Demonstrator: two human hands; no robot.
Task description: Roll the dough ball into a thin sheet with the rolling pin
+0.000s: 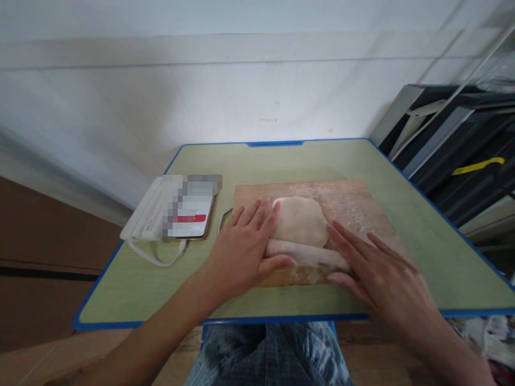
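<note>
A floury rolling pin [308,254] lies crosswise along the near side of a flattened round of dough [301,221]. Over its left end rests my left hand [245,249], palm down with the fingers stretched out and the fingertips beside the dough. My right hand [374,268] lies over the other end, also palm down, its fingers extended and apart. Both palms hide the ends of the pin. Dough and pin are on a wooden cutting board [346,195] dusted with flour.
The board sits on a green folding table [205,161] with a blue edge. To the left lie a phone [197,206] and a white case or power bank [147,212] with a strap. Dark flat items [454,134] lean at the right; a white wall stands behind.
</note>
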